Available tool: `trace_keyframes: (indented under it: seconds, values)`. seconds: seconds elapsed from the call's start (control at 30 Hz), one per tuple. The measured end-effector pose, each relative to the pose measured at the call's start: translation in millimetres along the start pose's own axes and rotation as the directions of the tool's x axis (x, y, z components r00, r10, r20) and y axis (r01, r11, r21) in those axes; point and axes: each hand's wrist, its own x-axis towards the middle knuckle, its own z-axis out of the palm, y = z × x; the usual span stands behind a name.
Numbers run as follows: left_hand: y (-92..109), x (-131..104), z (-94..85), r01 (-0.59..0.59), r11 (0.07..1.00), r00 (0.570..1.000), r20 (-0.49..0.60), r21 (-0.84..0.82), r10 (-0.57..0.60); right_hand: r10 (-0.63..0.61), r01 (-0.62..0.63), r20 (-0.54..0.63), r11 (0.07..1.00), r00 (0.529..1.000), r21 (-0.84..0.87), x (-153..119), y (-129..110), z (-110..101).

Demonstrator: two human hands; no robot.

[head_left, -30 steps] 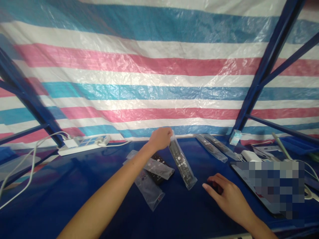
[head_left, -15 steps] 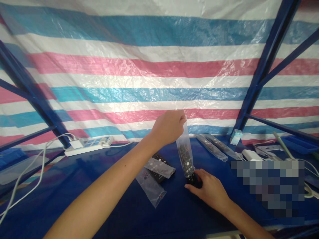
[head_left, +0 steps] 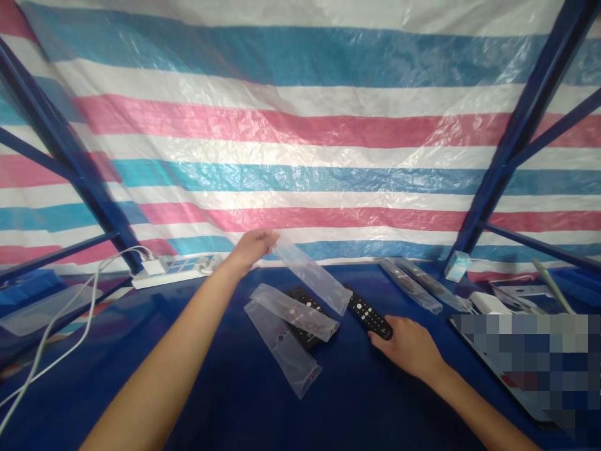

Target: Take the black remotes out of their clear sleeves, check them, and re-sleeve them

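Observation:
My left hand (head_left: 257, 247) pinches one end of a clear plastic sleeve (head_left: 312, 275), which slants down to the right and looks flat. Its lower end is beside the top of a black remote control (head_left: 369, 313). Closed on the near end of that remote is my right hand (head_left: 410, 347). Between my arms, two more clear sleeves, an upper one (head_left: 286, 308) and a lower one (head_left: 286, 351), lie partly across other black remotes (head_left: 307, 338) on the blue table (head_left: 235, 407).
Two bagged remotes (head_left: 410, 285) lie at the back right, near a small light-blue box (head_left: 457, 266) and a white adapter (head_left: 488, 303). A power strip (head_left: 176, 272) with white cables is at the back left. A dark flat device (head_left: 498, 376), partly pixelated, lies on the right.
My left hand has moved left with the sleeve, which has come off the remote. My right hand has closed on the bare remote. The view has shifted slightly.

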Motion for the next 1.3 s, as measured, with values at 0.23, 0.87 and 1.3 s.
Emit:
trace_keyframes:
  seconds: [0.23,0.87,1.3]
  values:
    - [-83,-14,23.2,-0.015,0.915,0.986,0.157,0.403,-0.053,-0.081,0.085,0.048,0.994,0.996,-0.075,22,-20,-1]
    - [-96,-51,32.2,-0.160,0.519,0.977,0.059,0.839,0.207,0.301,-0.323,-0.120,0.897,0.946,-0.301,65,52,-28]
    - [-44,-56,89.8,-0.438,0.562,0.898,0.324,0.702,0.297,-0.065,0.064,-0.010,0.991,0.998,-0.122,20,16,-8]
